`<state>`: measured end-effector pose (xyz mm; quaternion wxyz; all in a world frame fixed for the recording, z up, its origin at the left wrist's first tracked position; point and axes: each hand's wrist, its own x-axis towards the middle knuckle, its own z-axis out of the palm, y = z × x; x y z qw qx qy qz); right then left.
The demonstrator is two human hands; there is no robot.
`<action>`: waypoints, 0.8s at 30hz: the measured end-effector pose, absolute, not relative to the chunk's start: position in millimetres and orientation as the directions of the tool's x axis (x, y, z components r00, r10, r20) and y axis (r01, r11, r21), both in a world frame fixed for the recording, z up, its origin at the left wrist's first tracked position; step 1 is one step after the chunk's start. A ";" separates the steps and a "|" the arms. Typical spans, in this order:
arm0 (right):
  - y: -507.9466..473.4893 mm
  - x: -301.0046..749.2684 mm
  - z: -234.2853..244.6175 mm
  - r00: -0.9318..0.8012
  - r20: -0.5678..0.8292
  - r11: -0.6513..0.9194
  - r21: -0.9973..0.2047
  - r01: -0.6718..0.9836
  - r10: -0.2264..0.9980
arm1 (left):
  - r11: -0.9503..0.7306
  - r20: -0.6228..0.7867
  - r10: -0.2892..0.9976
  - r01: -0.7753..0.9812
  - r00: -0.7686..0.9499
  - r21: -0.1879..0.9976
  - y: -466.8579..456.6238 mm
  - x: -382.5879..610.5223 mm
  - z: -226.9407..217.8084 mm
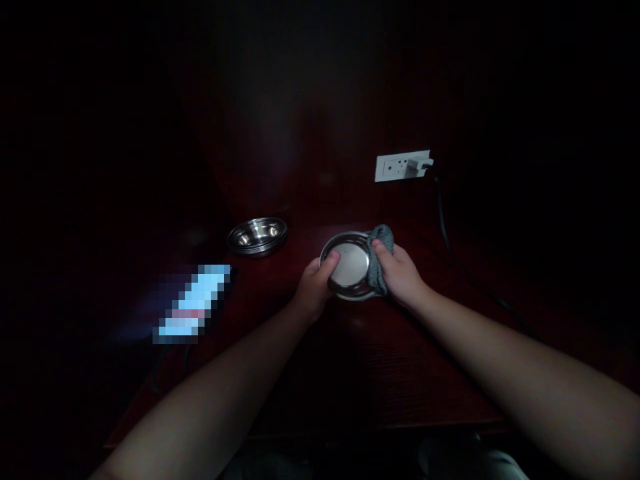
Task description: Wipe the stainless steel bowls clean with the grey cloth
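Note:
A small round steel plate [350, 263] is held tilted above a dark red wooden table [390, 360]. My left hand [315, 288] grips the plate's left rim, thumb on its face. Pressed against the plate's right edge is a grey cloth [379, 257], and my right hand [400, 273] is closed around it with the thumb on top. Both forearms reach in from the bottom of the picture. The room is very dark.
A stack of steel bowls [257, 235] sits on the table at the back left. A lit phone screen [195, 303], blurred, lies left of my hands. On the wall behind is a white socket [403, 166] with a plug and a dark cable [443, 213] running down right.

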<state>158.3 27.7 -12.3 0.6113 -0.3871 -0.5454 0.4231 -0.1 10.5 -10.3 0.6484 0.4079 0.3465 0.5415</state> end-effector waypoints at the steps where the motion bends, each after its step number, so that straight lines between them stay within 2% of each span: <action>1: 28.0 157.8 -12.8 0.061 0.336 0.341 -0.933 -0.114 0.940 | 0.105 -0.020 0.982 -0.455 0.188 0.884 9.5 0.1 -9.4; 6: 27.2 156.5 -12.0 0.148 0.324 0.345 -0.927 -0.150 0.934 | 0.144 -0.030 0.972 -0.485 0.235 0.862 5.5 0.0 -8.2; 14: 29.1 159.6 -14.7 0.071 0.357 0.361 -0.931 -0.053 0.931 | 0.078 -0.002 0.982 -0.393 0.190 0.916 10.3 -1.1 -11.6; 18: 27.7 158.6 -13.9 0.041 0.350 0.352 -0.935 -0.048 0.936 | 0.057 -0.012 0.991 -0.346 0.132 0.937 13.3 -1.8 -12.9; 24: 24.5 158.0 -10.7 0.024 0.356 0.356 -0.934 -0.033 0.934 | -0.028 0.048 0.996 -0.248 0.078 0.968 15.9 -5.2 -12.6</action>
